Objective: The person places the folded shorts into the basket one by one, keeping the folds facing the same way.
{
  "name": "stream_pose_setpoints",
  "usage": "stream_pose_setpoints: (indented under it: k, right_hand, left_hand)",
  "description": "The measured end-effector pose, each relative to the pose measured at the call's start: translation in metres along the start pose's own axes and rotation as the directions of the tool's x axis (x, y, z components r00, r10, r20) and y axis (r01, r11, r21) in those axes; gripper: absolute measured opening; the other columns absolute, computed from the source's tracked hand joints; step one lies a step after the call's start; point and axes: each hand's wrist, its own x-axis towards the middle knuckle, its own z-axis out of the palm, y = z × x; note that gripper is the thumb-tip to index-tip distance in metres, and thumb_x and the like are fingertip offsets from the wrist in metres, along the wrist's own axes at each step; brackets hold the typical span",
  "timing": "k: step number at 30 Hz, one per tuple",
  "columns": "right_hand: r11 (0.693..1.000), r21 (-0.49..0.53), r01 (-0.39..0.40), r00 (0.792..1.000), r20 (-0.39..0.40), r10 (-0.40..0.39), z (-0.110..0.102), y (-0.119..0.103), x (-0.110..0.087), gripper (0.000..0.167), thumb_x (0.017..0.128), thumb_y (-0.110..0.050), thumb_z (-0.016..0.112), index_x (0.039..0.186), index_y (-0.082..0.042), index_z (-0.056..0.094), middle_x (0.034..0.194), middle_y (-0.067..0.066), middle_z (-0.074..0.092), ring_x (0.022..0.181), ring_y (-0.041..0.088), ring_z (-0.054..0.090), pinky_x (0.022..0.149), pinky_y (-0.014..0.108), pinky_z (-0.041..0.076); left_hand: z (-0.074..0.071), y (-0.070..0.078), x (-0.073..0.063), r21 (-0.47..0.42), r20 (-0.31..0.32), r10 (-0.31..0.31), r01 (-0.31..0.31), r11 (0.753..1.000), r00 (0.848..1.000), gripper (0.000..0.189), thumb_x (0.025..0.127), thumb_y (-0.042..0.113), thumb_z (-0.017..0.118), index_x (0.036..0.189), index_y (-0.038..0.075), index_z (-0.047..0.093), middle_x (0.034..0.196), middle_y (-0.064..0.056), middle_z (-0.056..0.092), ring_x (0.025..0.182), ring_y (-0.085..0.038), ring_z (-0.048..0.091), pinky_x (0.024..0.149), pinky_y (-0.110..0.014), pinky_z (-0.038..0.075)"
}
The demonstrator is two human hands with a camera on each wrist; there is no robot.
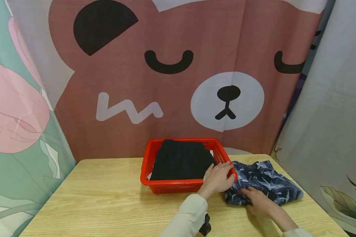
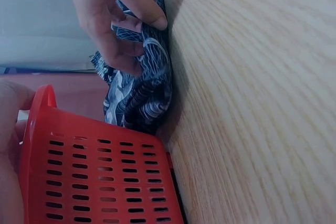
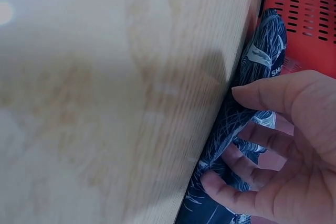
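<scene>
A red plastic basket (image 1: 178, 190) with slotted sides stands near the table's back edge. In it lies a folded black garment (image 1: 182, 161), with bits of white cloth showing beside it. My left hand (image 1: 218, 177) rests over the basket's front right corner, its fingers loosely bent on the rim. Right of the basket, a dark blue and white patterned garment (image 1: 262, 176) lies folded on the table. My right hand (image 1: 259, 200) holds its near edge. In the right wrist view the thumb (image 3: 252, 94) is on the cloth's front, while some fingers go behind the fold.
The light wooden table (image 1: 92, 197) carries the basket and garment. Behind it hangs a curtain (image 1: 172, 89) with a bear print; a pale curtain (image 1: 329, 115) hangs at the right and a flowered one (image 1: 17, 131) at the left.
</scene>
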Motion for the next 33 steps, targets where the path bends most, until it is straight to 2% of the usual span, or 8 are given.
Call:
stream_pose_setpoints:
  k: [4, 12, 24, 27, 30, 33]
  right_hand:
    - [1.0, -0.001, 0.021, 1.0, 0.017, -0.021, 0.0, -0.002, -0.005, 0.038, 0.073, 0.001, 0.073, 0.11, -0.002, 0.063, 0.096, 0.006, 0.058, 0.086, 0.031, 0.059, 0.073, 0.049, 0.05]
    - [1.0, 0.021, 0.007, 0.999, 0.041, -0.008, 0.004, -0.006, -0.014, 0.039, 0.075, 0.001, 0.074, 0.112, 0.0, 0.063, 0.098, 0.007, 0.058, 0.086, 0.03, 0.06, 0.072, 0.048, 0.051]
    - [0.999, 0.009, 0.038, 0.999, 0.01, -0.038, 0.009, -0.012, -0.025, 0.037, 0.073, 0.002, 0.073, 0.108, -0.002, 0.064, 0.09, -0.001, 0.054, 0.076, 0.015, 0.056, 0.063, 0.036, 0.049]
    - [1.0, 0.023, 0.007, 0.999, 0.039, -0.008, 0.008, -0.014, -0.027, 0.036, 0.075, 0.001, 0.074, 0.109, -0.003, 0.064, 0.092, 0.0, 0.054, 0.078, 0.016, 0.055, 0.065, 0.038, 0.049]
    - [0.994, 0.069, -0.08, 0.993, 0.091, 0.074, 0.007, -0.018, -0.026, 0.035, 0.078, 0.0, 0.073, 0.112, -0.002, 0.064, 0.098, 0.007, 0.057, 0.085, 0.025, 0.057, 0.072, 0.047, 0.05]
    - [0.974, 0.124, -0.188, 0.975, 0.147, 0.169, 0.005, -0.023, -0.026, 0.034, 0.08, 0.001, 0.071, 0.113, -0.004, 0.064, 0.104, 0.013, 0.058, 0.092, 0.032, 0.057, 0.078, 0.056, 0.048]
  left_hand:
    - [0.001, 0.0, -0.001, -0.011, 0.014, 0.006, -0.006, 1.0, 1.0, 0.044, 0.102, 0.042, 0.04, 0.143, 0.028, 0.049, 0.148, 0.012, 0.04, 0.134, -0.011, 0.038, 0.111, -0.039, 0.024]
    - [0.003, -0.001, -0.002, -0.021, 0.021, 0.009, -0.008, 1.0, 1.0, 0.045, 0.102, 0.042, 0.039, 0.143, 0.028, 0.049, 0.148, 0.011, 0.039, 0.135, -0.011, 0.037, 0.112, -0.038, 0.023]
    - [0.002, 0.0, -0.001, -0.016, 0.031, 0.026, -0.026, 1.0, 0.999, 0.046, 0.102, 0.042, 0.04, 0.144, 0.025, 0.048, 0.149, 0.01, 0.038, 0.135, -0.007, 0.035, 0.112, -0.038, 0.024]
    - [0.002, 0.0, -0.001, -0.009, 0.025, 0.027, -0.027, 1.0, 0.999, 0.045, 0.102, 0.042, 0.04, 0.144, 0.027, 0.049, 0.149, 0.011, 0.039, 0.134, -0.006, 0.036, 0.111, -0.038, 0.024]
    - [0.001, 0.001, -0.001, -0.004, 0.021, 0.027, -0.027, 1.0, 0.999, 0.044, 0.102, 0.041, 0.039, 0.143, 0.027, 0.049, 0.149, 0.01, 0.039, 0.134, -0.006, 0.036, 0.111, -0.038, 0.024]
    - [0.001, 0.001, 0.0, 0.001, 0.026, 0.027, -0.027, 1.0, 0.999, 0.045, 0.103, 0.041, 0.038, 0.144, 0.027, 0.048, 0.149, 0.011, 0.038, 0.134, -0.006, 0.036, 0.112, -0.038, 0.024]
